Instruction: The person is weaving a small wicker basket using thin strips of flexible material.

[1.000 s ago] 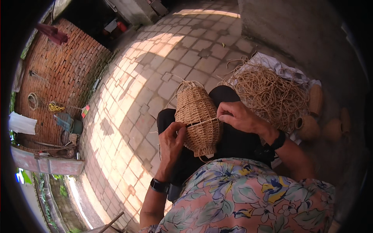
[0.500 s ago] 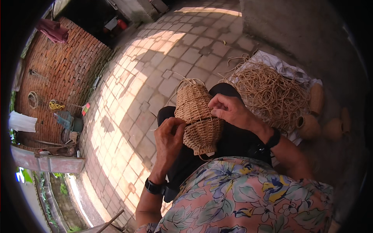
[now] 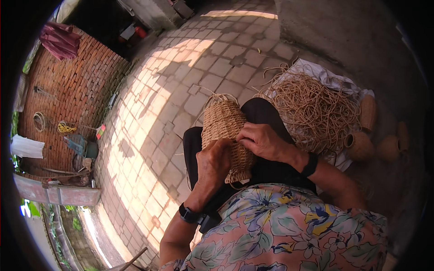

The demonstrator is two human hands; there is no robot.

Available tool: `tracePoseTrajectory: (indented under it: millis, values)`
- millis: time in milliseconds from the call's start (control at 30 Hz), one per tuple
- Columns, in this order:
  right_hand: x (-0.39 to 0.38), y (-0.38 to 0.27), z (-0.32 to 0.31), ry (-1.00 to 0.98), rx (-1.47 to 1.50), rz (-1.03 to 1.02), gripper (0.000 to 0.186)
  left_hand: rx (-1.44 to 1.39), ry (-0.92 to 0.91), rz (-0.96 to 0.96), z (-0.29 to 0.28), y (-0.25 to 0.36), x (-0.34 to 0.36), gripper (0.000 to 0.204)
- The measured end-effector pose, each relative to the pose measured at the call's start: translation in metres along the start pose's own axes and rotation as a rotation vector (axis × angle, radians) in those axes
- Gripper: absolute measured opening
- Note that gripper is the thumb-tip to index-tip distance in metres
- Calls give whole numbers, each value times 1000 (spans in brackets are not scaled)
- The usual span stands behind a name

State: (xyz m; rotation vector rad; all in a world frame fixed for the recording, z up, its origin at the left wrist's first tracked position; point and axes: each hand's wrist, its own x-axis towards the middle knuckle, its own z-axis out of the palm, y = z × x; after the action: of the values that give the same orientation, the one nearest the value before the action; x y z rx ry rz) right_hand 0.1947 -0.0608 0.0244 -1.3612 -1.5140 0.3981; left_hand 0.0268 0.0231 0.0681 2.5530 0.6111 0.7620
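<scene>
A tan woven basket [image 3: 220, 119], narrow at its near end, lies across my lap between my dark-trousered knees. Loose strands stick out from its far end. My left hand [image 3: 214, 163] covers the left of its middle, fingers curled in and mostly hidden behind the back of the hand. From the right, my right hand [image 3: 261, 141] meets it there, thumb and fingers pinched together at the basket's surface. The fingertips of both hands nearly touch. Whatever lies between them is too small or hidden to make out.
A heap of loose tan cord [image 3: 312, 106] lies on a white sheet [image 3: 316, 70] to my right. Beside it are several woven pots, one a round jar [image 3: 359, 147]. Paving stones [image 3: 217, 65] spread ahead. A brick wall [image 3: 72, 86] stands at the left.
My left hand has moved right and inward over the basket, hiding the dark gap seen across it before. The right hand has shifted slightly left and down, bringing the two together.
</scene>
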Motion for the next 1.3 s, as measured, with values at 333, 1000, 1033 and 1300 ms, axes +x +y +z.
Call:
tracePoseTrajectory:
  millis: [333,1000,1033,1300]
  values:
    - [8,-6,-6,-79,-248,-193,6,-853,-317,-742,-24,12,9,41]
    - [-6,-8,-20,-181,-19,177,9,-445,-39,-526,-17,-40,-36,20]
    - [-8,-7,-20,-144,40,138,8,-420,-35,-483,-12,-39,-36,20]
    - [-16,13,-19,-81,-17,235,10,-160,-47,-305,-13,-13,-22,16]
